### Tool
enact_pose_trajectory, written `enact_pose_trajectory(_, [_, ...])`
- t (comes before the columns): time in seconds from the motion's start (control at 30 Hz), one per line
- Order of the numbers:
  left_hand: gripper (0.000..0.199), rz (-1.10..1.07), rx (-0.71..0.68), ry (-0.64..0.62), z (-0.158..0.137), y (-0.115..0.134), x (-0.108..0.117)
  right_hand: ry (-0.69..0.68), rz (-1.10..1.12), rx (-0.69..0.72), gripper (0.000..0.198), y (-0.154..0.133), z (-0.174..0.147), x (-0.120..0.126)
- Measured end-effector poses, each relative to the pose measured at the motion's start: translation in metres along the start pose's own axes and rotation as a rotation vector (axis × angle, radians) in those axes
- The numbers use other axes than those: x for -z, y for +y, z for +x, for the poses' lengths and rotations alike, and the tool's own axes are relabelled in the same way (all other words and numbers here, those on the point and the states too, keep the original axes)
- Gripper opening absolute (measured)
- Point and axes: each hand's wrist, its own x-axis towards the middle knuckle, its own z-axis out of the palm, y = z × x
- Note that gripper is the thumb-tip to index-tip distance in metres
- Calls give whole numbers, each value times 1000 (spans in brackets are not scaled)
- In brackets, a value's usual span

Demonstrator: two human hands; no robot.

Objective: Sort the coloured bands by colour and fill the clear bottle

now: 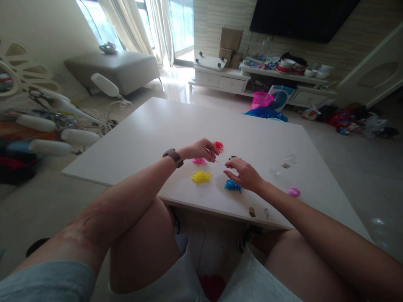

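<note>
My left hand (205, 150) is above the table, beside a red pile of small rubber bands (218, 146), its bent fingers slightly apart. A pink pile (198, 160) lies beneath its wrist, and a yellow pile (201, 177) is nearer to me. My right hand (244, 173) hovers over a blue pile (233, 185), thumb and forefinger apart. Behind its fingers a black pile (232, 157) is partly hidden. A tiny pale speck between the hands is too small to name.
On the white table (151, 138), a clear plastic bottle (289, 161) and a pink object (293, 191) lie at right. A small yellow cartoon figure (252, 212) and a clear piece (266, 213) sit near the front edge. A lamp (82, 136) stands at left.
</note>
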Motion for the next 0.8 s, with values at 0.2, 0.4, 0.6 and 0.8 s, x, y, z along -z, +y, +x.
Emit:
enact_pose_trajectory(0.2, [34, -217, -49, -145, 3, 12, -24, 147, 196, -184, 9, -5, -3, -17])
enact_pose_trajectory(0.4, [34, -247, -68, -187, -1, 19, -31, 237, 230, -285, 8, -17, 1, -12])
enact_pose_trajectory(0.6, [32, -126, -127, -110, 2, 16, -26, 285, 177, -327, 10, -21, 8, -6])
enact_pose_trajectory(0.8, [28, 60, -37, 140, 6, 6, -7, 255, 97, -478, 11, 22, 25, -5])
